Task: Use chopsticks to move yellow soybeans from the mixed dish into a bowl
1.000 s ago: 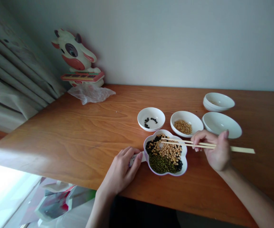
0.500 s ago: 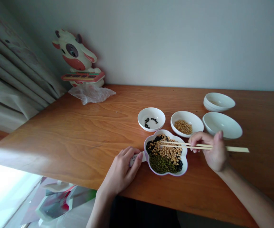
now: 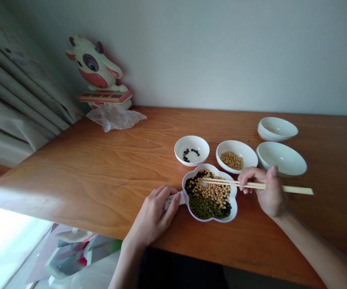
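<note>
Wooden surface (image 3: 80, 180) carries every item. A pair of wooden chopsticks (image 3: 260, 186) lies with its long axis nearly level across the view, tips pointing left and rear ends extending right, past the right hand (image 3: 266, 190). The tips sit above yellow soybeans (image 3: 212, 192) in a white flower-shaped dish (image 3: 236, 204); contact with the beans cannot be confirmed. The dish also holds green mung beans (image 3: 205, 206) and black beans (image 3: 191, 186).

Just behind the dish stand two white bowls, one with soybeans (image 3: 242, 150) and one with black beans (image 3: 199, 141). A wide white bowl (image 3: 281, 158) sits just beyond the right hand, with two stacked white bowls (image 3: 277, 128) behind it.

The right hand holds the chopsticks in a narrow pinch. The left hand (image 3: 152, 212) closes around the dish handle (image 3: 171, 201), at the dish's left side.
</note>
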Available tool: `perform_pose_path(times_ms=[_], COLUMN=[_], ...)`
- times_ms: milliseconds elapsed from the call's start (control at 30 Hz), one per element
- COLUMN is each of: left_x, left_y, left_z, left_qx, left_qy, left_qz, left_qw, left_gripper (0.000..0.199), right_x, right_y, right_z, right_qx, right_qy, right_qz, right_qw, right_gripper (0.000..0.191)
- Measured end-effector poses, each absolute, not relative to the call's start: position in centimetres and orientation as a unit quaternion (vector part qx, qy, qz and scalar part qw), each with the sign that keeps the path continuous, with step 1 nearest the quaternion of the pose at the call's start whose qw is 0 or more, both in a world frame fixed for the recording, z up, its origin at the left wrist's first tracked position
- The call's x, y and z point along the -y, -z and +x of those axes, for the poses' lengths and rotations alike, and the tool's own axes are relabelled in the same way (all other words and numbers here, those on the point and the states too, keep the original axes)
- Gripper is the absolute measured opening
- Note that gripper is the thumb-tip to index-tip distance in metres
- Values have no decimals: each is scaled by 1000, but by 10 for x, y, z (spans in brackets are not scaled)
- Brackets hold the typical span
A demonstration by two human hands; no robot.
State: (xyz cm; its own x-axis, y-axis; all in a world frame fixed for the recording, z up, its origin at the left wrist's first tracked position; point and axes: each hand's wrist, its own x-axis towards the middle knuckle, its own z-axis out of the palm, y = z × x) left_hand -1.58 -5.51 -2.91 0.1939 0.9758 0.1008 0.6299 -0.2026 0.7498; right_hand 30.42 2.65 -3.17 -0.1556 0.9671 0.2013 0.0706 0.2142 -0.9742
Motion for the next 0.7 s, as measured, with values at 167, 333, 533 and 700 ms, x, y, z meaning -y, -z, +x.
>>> perform_pose_path(times_ms=[167, 333, 533, 700], left_x=[55, 55, 56, 55], left_y=[29, 29, 29, 28], left_z=[-16, -15, -16, -15], left_qx=[-560, -562, -561, -563], left_qy=[-301, -303, -303, -301], left_qz=[715, 716, 716, 714], left_qw=[289, 284, 286, 289], left_gripper=[25, 24, 24, 26], right_x=[-27, -25, -25, -25], right_y=[28, 25, 30, 31], right_z=[302, 300, 301, 303], right_qx=[605, 600, 598, 592], right_qy=[-462, -474, -473, -466], right_qz=[-425, -418, -422, -421], right_qw=[490, 490, 490, 505], right_gripper=[85, 84, 82, 82])
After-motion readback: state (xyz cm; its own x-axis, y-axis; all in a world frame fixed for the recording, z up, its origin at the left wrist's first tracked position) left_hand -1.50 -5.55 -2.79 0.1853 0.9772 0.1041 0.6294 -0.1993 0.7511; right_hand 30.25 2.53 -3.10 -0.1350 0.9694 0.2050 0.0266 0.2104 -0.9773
